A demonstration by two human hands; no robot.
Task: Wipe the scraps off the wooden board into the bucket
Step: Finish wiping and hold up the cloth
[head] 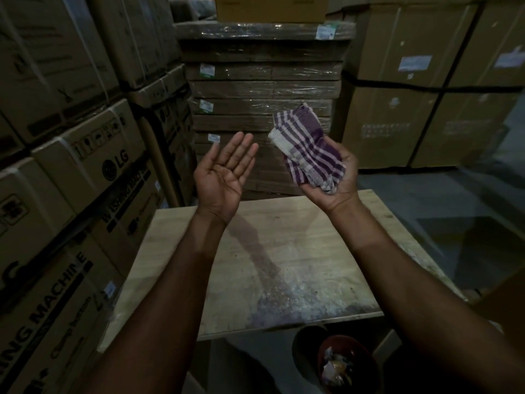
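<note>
A pale wooden board [284,251] lies flat below my raised arms, dusty and stained near its front edge, with fine specks on it. My left hand [224,172] is held palm up above the board's far edge, fingers apart and empty. My right hand [332,177] is also palm up and holds a folded purple-and-white checked cloth [306,149]. A dark red bucket [343,365] stands on the floor under the board's front edge, with crumpled scraps inside.
Stacked cardboard washing-machine boxes [71,172] form a wall on the left. A plastic-wrapped stack of flat cartons [261,98] rises behind the board. More strapped boxes [426,89] stand at the back right. Grey floor [454,211] shows on the right.
</note>
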